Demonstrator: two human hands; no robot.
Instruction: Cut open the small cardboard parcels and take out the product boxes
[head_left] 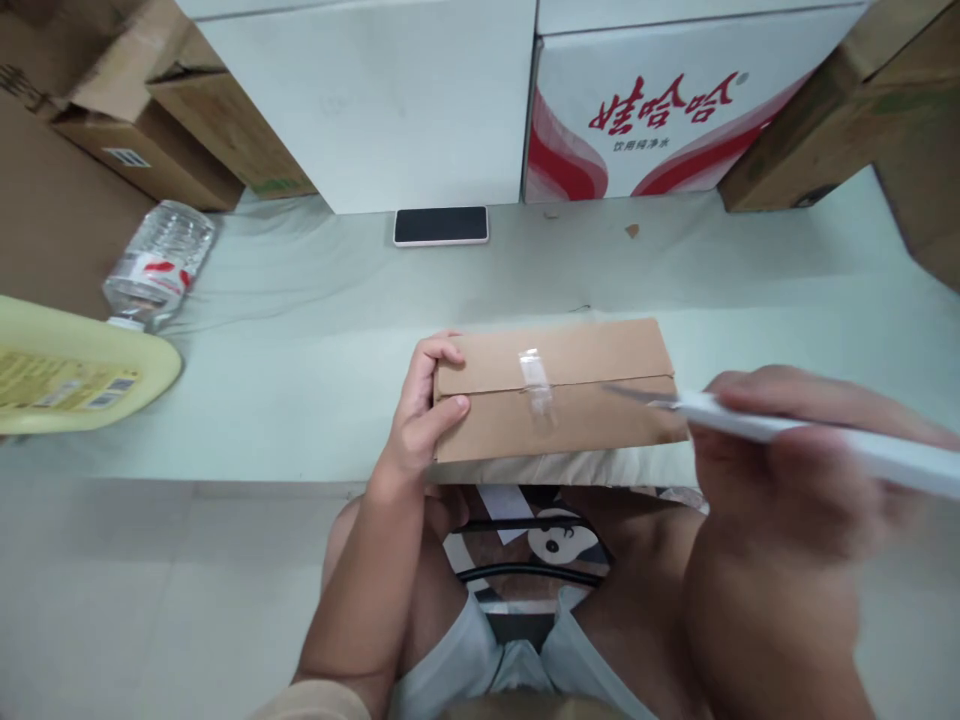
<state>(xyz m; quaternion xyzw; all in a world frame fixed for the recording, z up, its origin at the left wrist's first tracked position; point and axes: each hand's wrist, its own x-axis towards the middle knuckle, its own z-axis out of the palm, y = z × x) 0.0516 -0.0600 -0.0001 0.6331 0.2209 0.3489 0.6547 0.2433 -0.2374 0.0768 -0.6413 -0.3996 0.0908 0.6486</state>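
A brown cardboard box (607,415) lies at the near edge of the table, its top flaps meeting along a seam. A short strip of clear tape (535,385) crosses that seam near the middle. My left hand (427,405) grips the box's left end, thumb on top and fingers round the far side. Above the box's right end, my right hand (787,460) is closed around a white utility knife (825,445), slightly blurred. The knife's thin blade points left over the seam, to the right of the tape; whether it touches the cardboard I cannot tell.
A phone (441,226) lies behind the box, before a white carton (435,110) and a red-and-white printed carton (652,120). At left are a clear plastic bottle (161,260) and a yellow jug (82,370). Brown cartons (150,150) stand at both sides.
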